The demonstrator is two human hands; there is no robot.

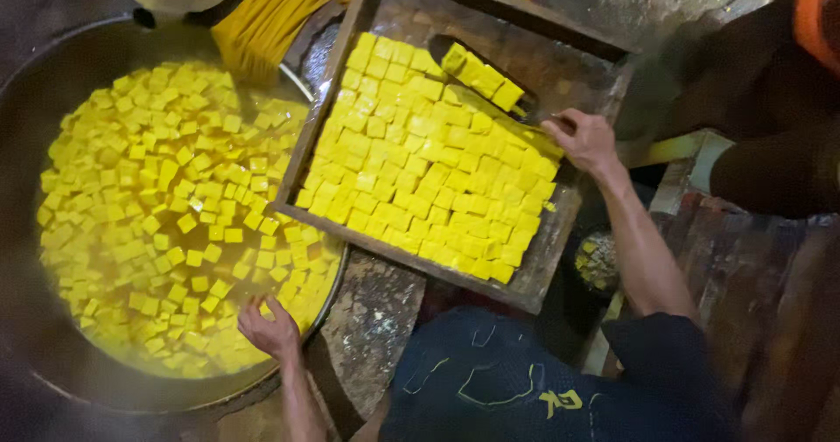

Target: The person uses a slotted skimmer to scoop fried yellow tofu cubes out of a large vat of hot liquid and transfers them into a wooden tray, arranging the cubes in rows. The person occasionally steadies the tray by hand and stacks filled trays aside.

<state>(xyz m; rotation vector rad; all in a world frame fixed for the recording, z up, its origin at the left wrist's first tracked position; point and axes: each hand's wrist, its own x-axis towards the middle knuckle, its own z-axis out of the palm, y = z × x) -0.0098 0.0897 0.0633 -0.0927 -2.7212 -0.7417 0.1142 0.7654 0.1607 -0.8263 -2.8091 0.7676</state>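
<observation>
Your right hand (584, 140), at centre right of the frame, closed around the handle of a dark flat metal spatula (477, 66) carrying a row of yellow tofu cubes (482, 75) over the upper end of the square wooden tray (535, 295). Your left hand (268, 328), at lower left, rested with loosely curled fingers at the rim of the large round dark metal pan (26, 101), touching cubes floating in yellow liquid; whether it held one I could not tell.

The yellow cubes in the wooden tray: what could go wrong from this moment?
1. The wooden tray rests partly over the big pan rim; it might tip, spilling the yellow cubes.
2. The right hand holds a flat scoop carrying a row of cubes; they could slide off.
3. The left hand is at the yellow liquid; if hot, it may scald.
</observation>
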